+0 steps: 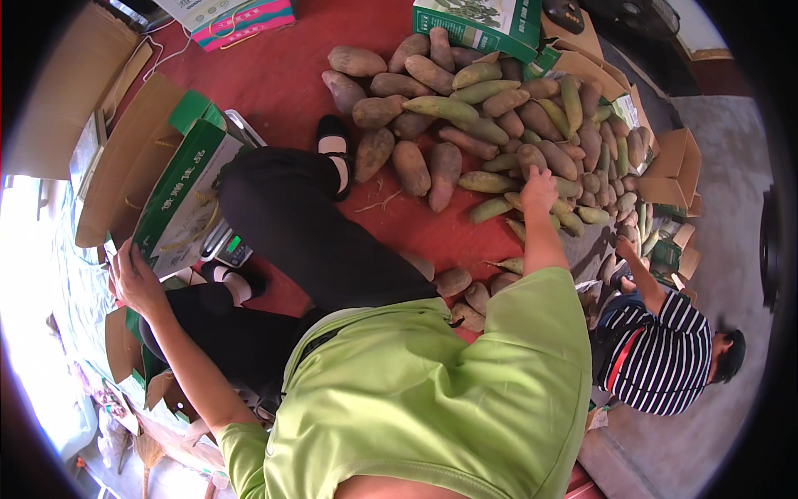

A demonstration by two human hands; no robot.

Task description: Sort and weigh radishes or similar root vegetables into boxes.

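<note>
Red floor; heaped tubers; cartons

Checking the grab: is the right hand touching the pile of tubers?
Touching. The head view shows the right hand resting on the tubers, fingers spread over the pile with no gap visible.

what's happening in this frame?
A person in a green shirt sits on a red floor. Their right hand rests on a pile of brown and green tubers; their left hand grips the edge of a green carton. A second person in a striped shirt works the pile's far side.
</note>
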